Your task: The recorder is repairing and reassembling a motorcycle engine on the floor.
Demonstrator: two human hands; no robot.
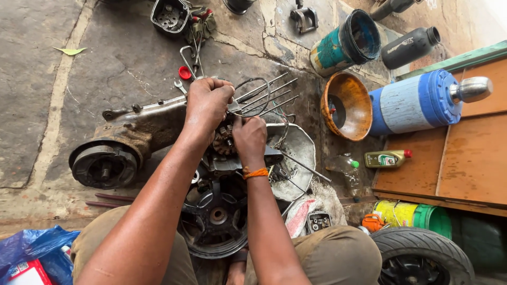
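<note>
Fingers of the left hand are curled tight on something at the top of the scooter engine case lying on the stone floor; right hand fingers pinch down by the exposed gear. Bare studs jut just beside the knuckles; a slip could scrape them, or drop a small part among the floor clutter

An outdoor scooter repair workshop: stone floor strewn with an engine casing, tyre, oil bottle and wrenches.
</note>
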